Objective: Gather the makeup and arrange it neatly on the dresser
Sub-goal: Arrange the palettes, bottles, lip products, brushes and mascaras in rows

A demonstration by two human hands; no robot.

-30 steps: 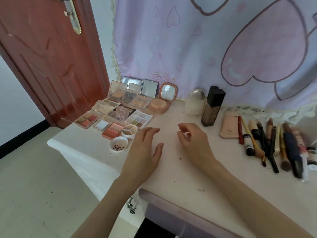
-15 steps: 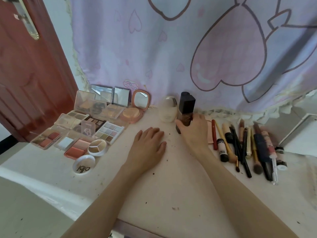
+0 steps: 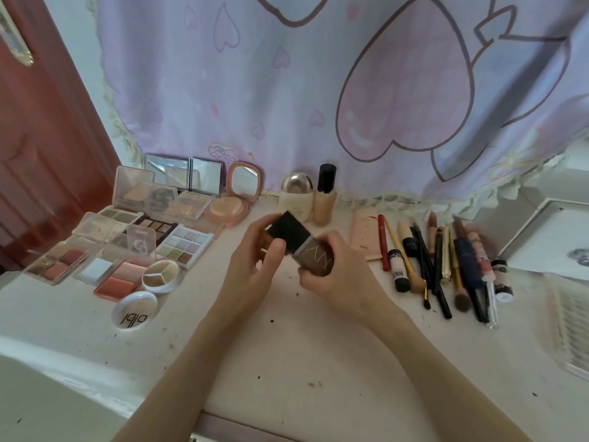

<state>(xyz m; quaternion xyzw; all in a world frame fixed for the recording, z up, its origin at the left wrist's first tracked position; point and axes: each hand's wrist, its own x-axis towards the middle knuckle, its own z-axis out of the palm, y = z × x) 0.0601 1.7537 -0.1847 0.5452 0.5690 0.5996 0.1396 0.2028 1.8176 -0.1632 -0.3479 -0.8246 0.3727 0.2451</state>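
Both hands hold a dark brown foundation bottle [image 3: 307, 247] with a square black cap, tilted above the middle of the dresser top [image 3: 287, 355]. My left hand [image 3: 251, 269] grips the cap end and my right hand [image 3: 338, 275] wraps the bottle's base. Open eyeshadow and blush palettes [image 3: 127, 237] lie grouped at the left. A cream bottle with a gold cap [image 3: 296, 196] and a beige bottle with a black cap [image 3: 325, 199] stand at the back. Brushes, pencils and tubes [image 3: 446, 260] lie in a row at the right.
A round white lid [image 3: 134, 309] lies near the dresser's front left edge. A pink heart-patterned cloth [image 3: 318, 90] hangs behind the dresser. A red-brown door [image 3: 41, 138] is at the left, and a white tray-like box [image 3: 548, 240] sits at the far right.
My right hand lifted the dark foundation bottle from the back row and brought it toward me; my left hand left the dresser top and took hold of its cap. A beige bottle now shows behind.
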